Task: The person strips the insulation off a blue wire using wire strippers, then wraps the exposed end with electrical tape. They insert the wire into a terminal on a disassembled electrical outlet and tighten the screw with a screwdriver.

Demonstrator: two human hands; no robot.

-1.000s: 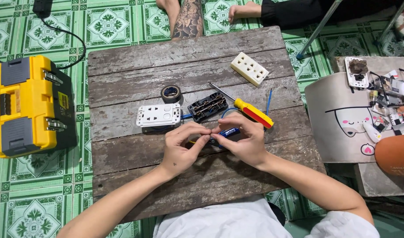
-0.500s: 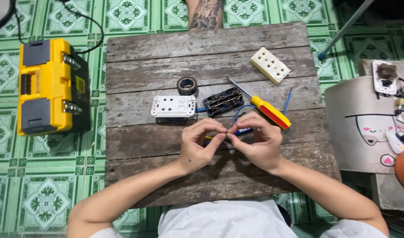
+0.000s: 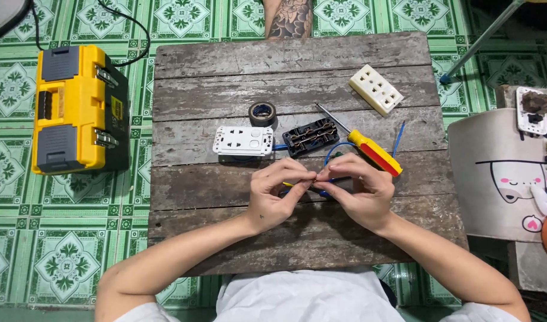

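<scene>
Wire ends (image 3: 314,179) sit pinched between the fingertips of the left hand (image 3: 276,194) and right hand (image 3: 360,191), low over the wooden table (image 3: 237,95) for steadiness. Just beyond, within reach, lie the opened black socket body (image 3: 311,136), white cover (image 3: 243,141), screwdriver (image 3: 369,149) and tape roll (image 3: 262,113).

You've got a yellow and grey toolbox (image 3: 79,110) sitting on the green patterned floor tiles (image 3: 23,250), just left of the weathered wooden bench (image 3: 285,59). Up on the bench there's a roll of black tape (image 3: 262,113), a white socket faceplate (image 3: 243,141) right below it, and a cream multi-hole socket block (image 3: 376,89) near the far right corner. A red and yellow screwdriver (image 3: 369,148) lies diagonally. Off to the right stands a white stool with a cartoon face (image 3: 494,173).
</scene>
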